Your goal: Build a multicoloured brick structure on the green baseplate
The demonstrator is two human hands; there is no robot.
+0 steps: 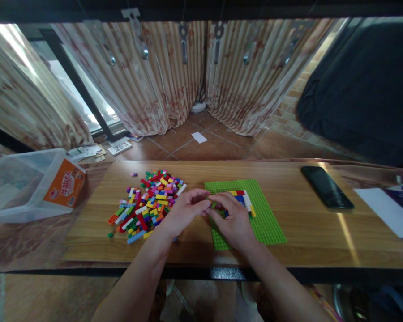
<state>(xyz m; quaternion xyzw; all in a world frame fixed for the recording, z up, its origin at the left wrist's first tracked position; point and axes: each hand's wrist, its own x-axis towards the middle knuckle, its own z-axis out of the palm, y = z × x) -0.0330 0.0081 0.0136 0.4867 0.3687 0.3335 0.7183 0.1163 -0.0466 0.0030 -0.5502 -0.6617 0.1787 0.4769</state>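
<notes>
My left hand (188,209) and my right hand (234,219) meet at the fingertips over the left part of a green studded baseplate (268,228). Both are closed in a pinch, and whatever sits between the fingers is too small and hidden to name. Bits of green show there, which may be the baseplate behind. Beyond my right hand, toy bricks are built onto the plate: a white brick (247,201), a blue brick (239,199), a red brick (240,192) and some yellow. My right hand covers part of this build. Left of my left hand lies a loose pile of mixed-colour toy bricks (161,197).
A black phone (326,187) rests on the right side of the wooden table (289,174), with white paper (386,210) past it. At the far left stands a clear plastic bin (23,179) with an orange label. Curtains (168,80) hang beyond the table.
</notes>
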